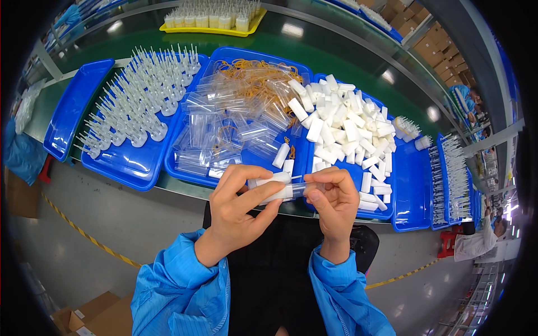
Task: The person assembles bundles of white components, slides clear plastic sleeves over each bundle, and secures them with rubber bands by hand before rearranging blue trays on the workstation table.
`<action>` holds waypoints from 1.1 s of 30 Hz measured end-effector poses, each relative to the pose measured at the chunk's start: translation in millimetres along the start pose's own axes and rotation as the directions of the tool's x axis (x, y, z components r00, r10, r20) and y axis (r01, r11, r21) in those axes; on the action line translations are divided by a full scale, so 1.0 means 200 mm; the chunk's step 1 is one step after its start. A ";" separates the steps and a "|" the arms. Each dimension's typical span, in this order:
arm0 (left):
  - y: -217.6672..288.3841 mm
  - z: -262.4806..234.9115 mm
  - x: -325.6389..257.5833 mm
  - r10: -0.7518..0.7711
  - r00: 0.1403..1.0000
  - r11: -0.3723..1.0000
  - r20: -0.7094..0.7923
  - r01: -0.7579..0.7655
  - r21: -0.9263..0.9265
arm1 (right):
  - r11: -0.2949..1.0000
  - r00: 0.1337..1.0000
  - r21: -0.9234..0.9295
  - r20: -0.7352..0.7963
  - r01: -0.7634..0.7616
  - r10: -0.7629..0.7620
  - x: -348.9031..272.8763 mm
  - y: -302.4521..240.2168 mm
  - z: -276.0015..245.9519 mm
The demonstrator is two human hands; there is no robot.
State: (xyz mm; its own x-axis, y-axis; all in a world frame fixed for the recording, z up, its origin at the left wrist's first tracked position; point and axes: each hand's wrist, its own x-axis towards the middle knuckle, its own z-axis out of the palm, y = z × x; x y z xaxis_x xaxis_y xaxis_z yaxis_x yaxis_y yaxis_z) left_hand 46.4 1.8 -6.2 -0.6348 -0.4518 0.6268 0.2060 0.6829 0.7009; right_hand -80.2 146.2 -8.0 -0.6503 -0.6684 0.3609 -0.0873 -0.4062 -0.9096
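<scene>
My left hand [232,210] pinches a white cylinder [278,194] between thumb and fingers. A clear plastic tube [298,190] lies end to end with it, and my right hand [335,204] grips the tube's far end with thumb and fingertips. How far the cylinder sits inside the tube is hard to tell. Another white piece [274,178] shows behind my left fingers, partly hidden. Just beyond my hands, a blue tray [255,159] bears clear tubes [207,131], orange rubber bands [255,73] and a few white cylinders wearing bands [281,155].
White cylinders [350,126] heap in a blue tray on the right. A left blue tray [126,168] holds rows of white stemmed parts [137,101]. Farther back stands a loaded yellow tray [255,27]. More blue trays [412,196] flank these on the green bench [314,42].
</scene>
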 end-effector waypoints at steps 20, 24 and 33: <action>-0.03 0.14 -0.06 0.252 0.945 0.962 -0.206 -0.221 0.162 | 0.548 0.927 -0.814 -0.032 0.193 -0.373 0.02 0.01 0.24; -0.05 0.11 -0.07 0.304 0.936 0.936 -0.178 -0.257 0.242 | 0.543 0.924 -0.807 0.006 0.231 -0.383 0.02 0.03 0.26; -0.10 -0.02 -0.05 0.208 0.945 0.949 -0.252 -0.133 0.285 | 0.658 0.958 -0.702 0.132 0.272 -0.255 0.12 0.05 0.28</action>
State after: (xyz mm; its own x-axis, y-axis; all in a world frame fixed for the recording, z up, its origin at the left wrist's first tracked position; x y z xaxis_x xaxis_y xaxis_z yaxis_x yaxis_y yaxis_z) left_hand 51.5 -9.2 -25.8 -0.3693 -0.4296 0.8241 0.0674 0.8721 0.4847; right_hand -54.1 90.9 3.3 -0.5010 -0.6193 0.6046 -0.7642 -0.0113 -0.6449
